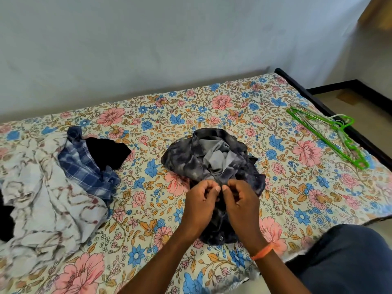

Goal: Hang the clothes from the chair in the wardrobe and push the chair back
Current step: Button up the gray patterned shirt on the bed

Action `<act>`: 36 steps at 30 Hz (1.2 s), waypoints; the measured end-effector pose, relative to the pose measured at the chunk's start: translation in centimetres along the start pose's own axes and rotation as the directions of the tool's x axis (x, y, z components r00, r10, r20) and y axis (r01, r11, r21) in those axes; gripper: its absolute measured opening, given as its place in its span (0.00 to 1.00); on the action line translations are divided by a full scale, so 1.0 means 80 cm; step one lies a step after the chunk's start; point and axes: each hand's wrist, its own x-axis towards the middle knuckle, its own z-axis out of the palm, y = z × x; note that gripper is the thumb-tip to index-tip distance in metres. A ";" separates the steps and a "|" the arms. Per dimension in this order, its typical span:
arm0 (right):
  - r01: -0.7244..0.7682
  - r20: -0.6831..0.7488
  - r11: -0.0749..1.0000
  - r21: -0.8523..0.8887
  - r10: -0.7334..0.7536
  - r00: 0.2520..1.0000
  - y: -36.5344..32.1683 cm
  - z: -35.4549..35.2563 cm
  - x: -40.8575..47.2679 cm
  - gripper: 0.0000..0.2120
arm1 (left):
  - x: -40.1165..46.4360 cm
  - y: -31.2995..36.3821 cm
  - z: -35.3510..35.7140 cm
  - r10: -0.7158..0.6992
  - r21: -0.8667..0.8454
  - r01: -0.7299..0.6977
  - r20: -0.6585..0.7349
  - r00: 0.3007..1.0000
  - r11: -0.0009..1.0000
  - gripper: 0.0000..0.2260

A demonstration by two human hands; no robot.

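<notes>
A dark grey mottled shirt [214,158] lies crumpled in the middle of the bed. My left hand [201,204] and my right hand [237,205] meet at its near edge, each pinching the shirt's front placket between thumb and fingers. A button shows lower on the shirt, between my wrists. A blue checked shirt [89,168], a black garment [108,149] and a white patterned garment [42,198] lie in a heap on the left of the bed. Green hangers [331,134] rest near the bed's right edge. Neither the chair nor the wardrobe is in view.
The bed wears a floral sheet [297,187] and stands against a pale wall [148,49]. Its dark frame [301,84] runs along the right side, with tiled floor beyond. My knee in dark trousers [347,262] is at the lower right.
</notes>
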 end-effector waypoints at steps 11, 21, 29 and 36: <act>0.005 -0.001 1.000 -0.008 -0.005 1.000 -0.001 0.002 -0.007 0.04 | -0.003 0.009 -0.001 0.036 0.058 -0.031 -0.074 0.997 0.998 0.08; -0.167 0.078 0.968 0.189 0.155 0.985 -0.001 -0.002 -0.004 0.12 | 0.007 0.006 -0.006 0.088 0.082 -0.082 -0.073 0.993 0.993 0.07; -0.096 0.055 0.976 0.194 0.086 0.995 -0.002 -0.003 -0.003 0.13 | 0.011 -0.002 -0.005 0.079 0.054 -0.076 -0.047 0.996 0.996 0.10; 0.033 0.016 0.999 0.013 -0.033 0.999 0.006 -0.001 -0.002 0.05 | 0.019 -0.001 -0.010 0.077 0.126 -0.081 0.041 0.996 0.989 0.05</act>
